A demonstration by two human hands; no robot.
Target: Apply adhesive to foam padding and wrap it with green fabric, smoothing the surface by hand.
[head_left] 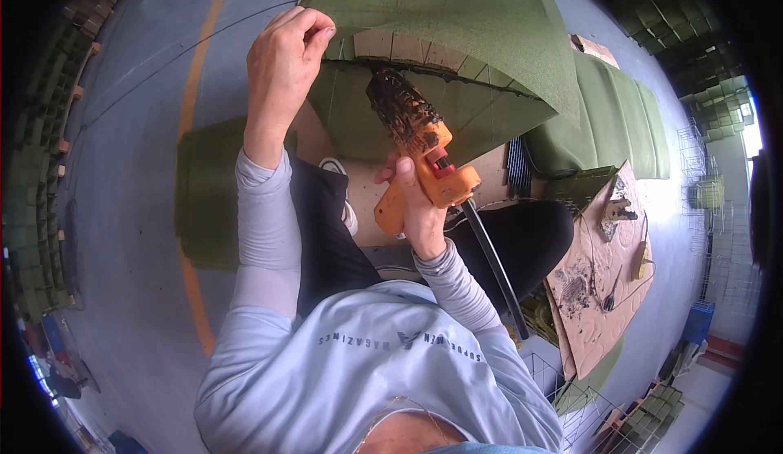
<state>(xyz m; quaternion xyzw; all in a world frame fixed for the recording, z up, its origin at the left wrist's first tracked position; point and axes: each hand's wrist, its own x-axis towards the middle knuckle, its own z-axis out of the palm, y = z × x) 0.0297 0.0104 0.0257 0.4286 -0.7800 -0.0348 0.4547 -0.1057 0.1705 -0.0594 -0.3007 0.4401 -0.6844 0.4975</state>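
Observation:
In my right hand [416, 209] is an orange hot glue gun [436, 140], its front part and nozzle caked with dark glue. A long black glue stick [497, 270] sticks out of its back end. The nozzle points up and away, close to a dark line along the edge of a green fabric sheet [465, 13]. My left hand [285, 54] is closed in a pinch at the sheet's left edge; the fingertips partly hide the grip. Below the raised sheet, a second green panel [408, 107] and thin wires show.
On the right, a glue-stained cardboard sheet [571, 291] carries a power strip [639, 262] and a cord. Green padded pieces [612, 115] lie beyond it, and a bundle of black sticks [518, 168] is nearby. Another green piece [216, 193] lies left. Stacked green goods [37, 177] line the sides.

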